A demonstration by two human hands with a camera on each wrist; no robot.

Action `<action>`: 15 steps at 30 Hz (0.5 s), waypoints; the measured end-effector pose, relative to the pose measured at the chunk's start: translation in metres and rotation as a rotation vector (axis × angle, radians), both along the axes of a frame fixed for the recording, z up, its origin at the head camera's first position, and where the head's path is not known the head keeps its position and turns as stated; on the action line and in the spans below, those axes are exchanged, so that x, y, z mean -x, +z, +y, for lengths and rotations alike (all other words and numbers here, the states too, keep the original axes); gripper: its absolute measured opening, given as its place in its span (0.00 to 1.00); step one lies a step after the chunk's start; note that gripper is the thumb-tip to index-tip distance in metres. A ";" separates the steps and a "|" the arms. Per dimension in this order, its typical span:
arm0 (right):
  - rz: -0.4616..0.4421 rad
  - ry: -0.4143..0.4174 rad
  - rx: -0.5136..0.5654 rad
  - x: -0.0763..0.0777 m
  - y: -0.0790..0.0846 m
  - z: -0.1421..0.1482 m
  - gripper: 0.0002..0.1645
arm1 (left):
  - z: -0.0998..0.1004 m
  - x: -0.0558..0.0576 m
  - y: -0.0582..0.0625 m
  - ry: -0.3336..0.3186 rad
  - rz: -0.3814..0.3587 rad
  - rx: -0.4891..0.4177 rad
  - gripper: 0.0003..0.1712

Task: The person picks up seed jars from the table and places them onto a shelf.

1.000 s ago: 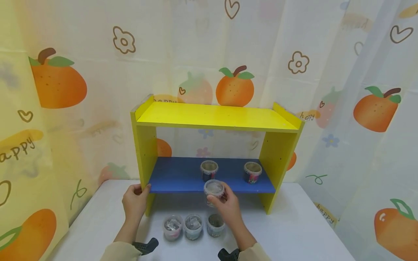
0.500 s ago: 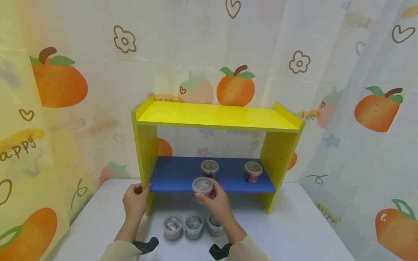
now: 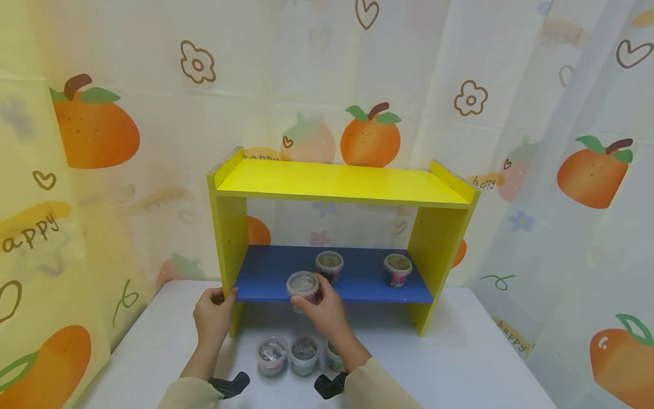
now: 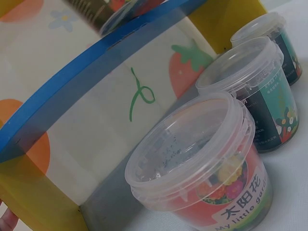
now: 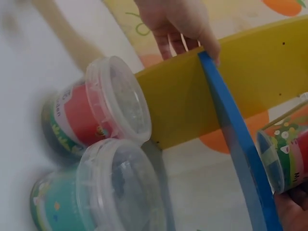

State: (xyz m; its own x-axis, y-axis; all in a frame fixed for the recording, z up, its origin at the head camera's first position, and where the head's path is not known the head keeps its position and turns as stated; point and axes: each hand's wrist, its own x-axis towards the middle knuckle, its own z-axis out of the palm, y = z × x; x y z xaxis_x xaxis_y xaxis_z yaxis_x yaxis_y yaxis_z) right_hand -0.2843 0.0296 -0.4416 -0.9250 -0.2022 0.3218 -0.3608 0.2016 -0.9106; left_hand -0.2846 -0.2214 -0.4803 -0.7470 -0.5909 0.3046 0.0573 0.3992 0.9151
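My right hand (image 3: 329,315) grips a small plastic tub (image 3: 304,285) with a clear lid, at the blue board's front edge in the head view. In the right wrist view this held tub (image 5: 288,149) shows a red and green label. My left hand (image 3: 212,318) holds the left side panel of the yellow and blue shelf unit (image 3: 327,182), thumb at the front. Two similar tubs stand on the blue board (image 3: 273,264): one near its middle (image 3: 329,267), partly behind the held one, and one at the right (image 3: 397,270).
Three lidded tubs stand in a row on the white table before the shelf: one with a red label (image 4: 211,183), one with a teal label (image 4: 260,96), and another (image 3: 333,359) partly hidden by my right arm. A fruit-print curtain (image 3: 306,74) hangs behind.
My right hand has carried the tub leftward and slightly up along the blue board's front edge. My left hand has stayed on the side panel.
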 end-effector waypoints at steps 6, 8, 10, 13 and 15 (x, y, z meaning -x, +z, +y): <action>-0.021 0.002 -0.058 0.009 0.005 -0.009 0.42 | 0.001 -0.001 0.001 0.001 0.003 -0.004 0.22; -0.026 0.003 -0.076 0.012 0.006 -0.012 0.42 | 0.000 -0.001 0.000 0.002 -0.002 -0.003 0.23; -0.035 0.003 -0.092 0.016 0.007 -0.014 0.42 | 0.000 0.000 0.000 0.003 -0.008 -0.003 0.23; -0.049 0.005 -0.110 0.020 0.010 -0.018 0.41 | 0.000 0.000 -0.001 0.005 -0.008 -0.002 0.23; -0.060 0.007 -0.118 0.023 0.011 -0.020 0.41 | 0.000 0.000 -0.001 0.008 0.000 -0.001 0.23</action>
